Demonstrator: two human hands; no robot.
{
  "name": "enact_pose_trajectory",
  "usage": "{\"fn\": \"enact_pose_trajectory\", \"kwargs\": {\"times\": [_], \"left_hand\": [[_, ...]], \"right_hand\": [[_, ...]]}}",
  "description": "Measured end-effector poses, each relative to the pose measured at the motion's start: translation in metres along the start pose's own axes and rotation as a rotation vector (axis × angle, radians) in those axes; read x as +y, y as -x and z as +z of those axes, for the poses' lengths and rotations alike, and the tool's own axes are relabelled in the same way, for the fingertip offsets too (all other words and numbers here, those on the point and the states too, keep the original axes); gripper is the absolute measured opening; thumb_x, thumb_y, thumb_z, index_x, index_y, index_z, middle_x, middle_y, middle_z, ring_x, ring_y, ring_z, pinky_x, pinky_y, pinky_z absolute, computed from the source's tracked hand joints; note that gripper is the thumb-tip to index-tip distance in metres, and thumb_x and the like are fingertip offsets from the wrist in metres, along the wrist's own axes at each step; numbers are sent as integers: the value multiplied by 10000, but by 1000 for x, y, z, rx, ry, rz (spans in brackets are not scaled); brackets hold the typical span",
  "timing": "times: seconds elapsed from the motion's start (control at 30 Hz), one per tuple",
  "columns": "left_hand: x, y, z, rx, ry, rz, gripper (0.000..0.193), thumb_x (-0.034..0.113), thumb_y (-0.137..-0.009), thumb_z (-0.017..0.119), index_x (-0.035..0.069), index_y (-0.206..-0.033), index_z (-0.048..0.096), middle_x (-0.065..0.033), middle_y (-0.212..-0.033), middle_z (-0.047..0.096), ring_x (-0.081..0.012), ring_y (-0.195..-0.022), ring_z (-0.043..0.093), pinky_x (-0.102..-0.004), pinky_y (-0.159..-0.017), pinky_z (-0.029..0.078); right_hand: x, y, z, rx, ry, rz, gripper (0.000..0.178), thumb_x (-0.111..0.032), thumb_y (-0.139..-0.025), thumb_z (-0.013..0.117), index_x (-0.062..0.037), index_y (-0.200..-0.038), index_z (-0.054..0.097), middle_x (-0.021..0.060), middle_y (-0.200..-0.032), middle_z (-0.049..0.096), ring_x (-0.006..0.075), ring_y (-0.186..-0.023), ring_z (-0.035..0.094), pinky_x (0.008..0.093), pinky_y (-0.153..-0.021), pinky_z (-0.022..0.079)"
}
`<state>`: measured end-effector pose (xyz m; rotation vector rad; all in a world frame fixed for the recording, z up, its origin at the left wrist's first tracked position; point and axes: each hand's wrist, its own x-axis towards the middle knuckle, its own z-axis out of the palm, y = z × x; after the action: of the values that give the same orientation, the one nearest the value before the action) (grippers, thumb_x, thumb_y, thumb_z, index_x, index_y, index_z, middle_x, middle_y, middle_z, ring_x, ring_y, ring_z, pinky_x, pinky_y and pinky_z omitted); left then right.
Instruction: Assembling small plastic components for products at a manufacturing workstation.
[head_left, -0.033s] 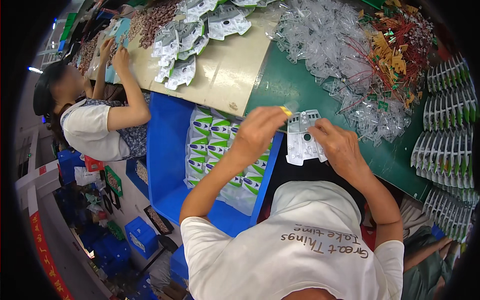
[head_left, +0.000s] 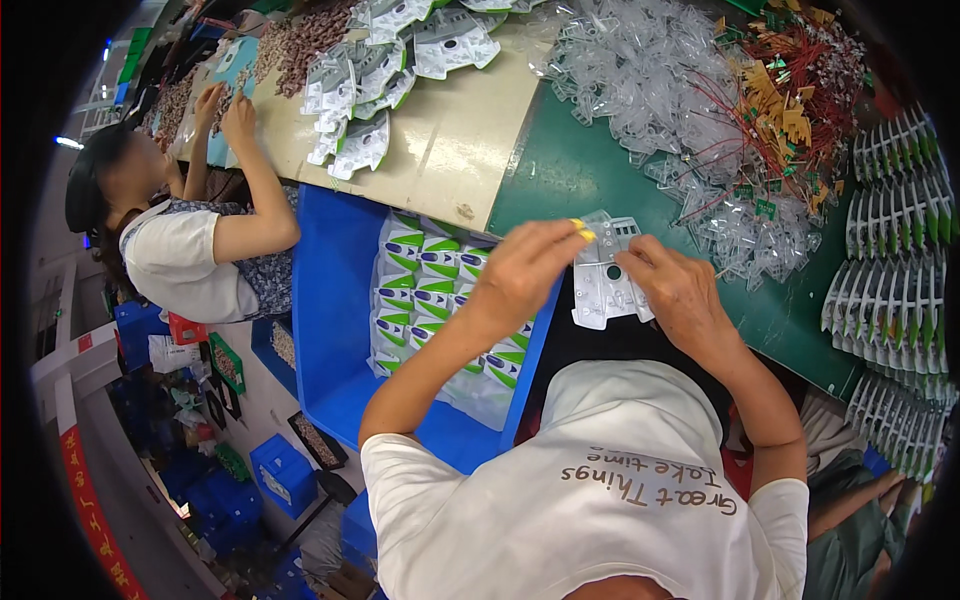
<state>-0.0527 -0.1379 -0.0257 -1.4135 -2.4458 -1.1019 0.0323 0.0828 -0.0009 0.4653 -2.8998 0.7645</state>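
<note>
A white plastic housing shell [head_left: 603,290] with a round dark hole is held just off the green table's near edge. My right hand [head_left: 675,290] is closed on its right side, thumb and fingers near the upper corner. My left hand [head_left: 525,270] is pinched at the shell's upper left corner, with yellow wrapping on its fingertips. Between those fingertips is a small clear plastic piece [head_left: 597,217], which overlaps the corner of the shell. Whether it is seated there I cannot tell.
A heap of clear plastic pieces [head_left: 640,90] lies on the green table [head_left: 560,150], beside red-wired parts [head_left: 785,100]. White-green shells are stacked at right [head_left: 895,290] and far left [head_left: 360,145]. A blue bin [head_left: 335,300] holds packed shells. A co-worker [head_left: 190,240] sits at left.
My left hand has shifted slightly down and right, bringing the clear plastic piece onto the shell's upper left corner. My right hand and the shell stay nearly where they were.
</note>
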Motion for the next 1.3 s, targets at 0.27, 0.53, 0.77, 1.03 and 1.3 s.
{"fn": "enact_pose_trajectory", "kwargs": {"times": [0.27, 0.53, 0.77, 1.03, 1.3], "left_hand": [[18, -8, 13, -45, -111, 146, 302, -15, -733, 673, -49, -1033, 686, -149, -1068, 648, -315, -1013, 671, -389, -850, 554], [17, -9, 23, -60, -99, 71, 259, 38, -748, 746, -2, -1000, 704, -108, -993, 681, -291, -1021, 681, -375, -842, 531], [15, 4, 43, 163, 142, -92, 352, 4, -736, 774, 3, -1074, 679, -111, -1013, 671, -305, -953, 646, -395, -823, 504], [5, -2, 39, -12, 253, -48, 641, -30, -783, 738, 44, -1375, 505, -80, -1103, 703, -269, -948, 589, -388, -865, 424], [11, -8, 31, -135, 205, -37, 662, -44, -814, 671, 63, -1435, 468, -47, -1103, 702, -260, -948, 564, -382, -825, 383]], "right_hand": [[4, 1, 5, 81, 8, -89, 222, 15, -765, 632, -11, -986, 620, 90, -915, 603, 241, -719, 654, 367, -559, 522], [9, 0, 10, 109, -128, 50, 213, 15, -789, 658, -31, -981, 577, 99, -823, 584, 269, -696, 651, 380, -554, 504], [9, 11, -3, 58, -208, 175, 202, -54, -792, 722, -30, -981, 656, 96, -966, 572, 277, -755, 650, 396, -610, 519], [2, 15, -14, -27, -164, 168, 282, -111, -770, 757, -15, -1022, 674, 117, -1004, 585, 281, -781, 655, 393, -631, 532], [-2, 26, -30, 35, -662, 307, 259, 92, -813, 627, 28, -1060, 668, 163, -1028, 656, 291, -797, 693, 361, -685, 559]]}}
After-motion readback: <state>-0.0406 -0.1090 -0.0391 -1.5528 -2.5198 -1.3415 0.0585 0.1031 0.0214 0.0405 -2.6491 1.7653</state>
